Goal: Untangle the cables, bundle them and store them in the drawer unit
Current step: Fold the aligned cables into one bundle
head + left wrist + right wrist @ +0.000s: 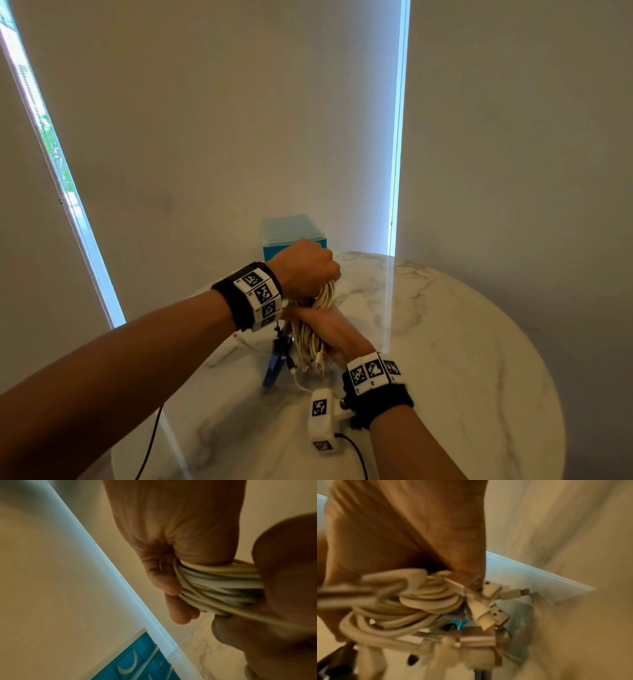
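Observation:
I hold a thick bundle of white cables (pixel 326 293) upright over the round marble table (pixel 452 342). My left hand (pixel 305 270) grips its top as a fist, fingers (pixel 169 588) curled round the looped strands (pixel 216 585). Just below, my right hand (pixel 334 330) grips the middle of the bundle (pixel 419 601), and it fills the right edge (pixel 284 582) of the left wrist view. Several plug ends (pixel 310 361) hang beneath; the USB plugs (pixel 489 616) show blurred. The teal drawer unit (pixel 294 236) stands behind my hands, its drawer fronts (pixel 142 662) seen shut.
A blue and black object (pixel 274 368) lies on the table under the bundle; what it is I cannot tell. A black cord (pixel 356 452) trails from my right wrist camera. Blinds and a wall stand close behind the table's far edge.

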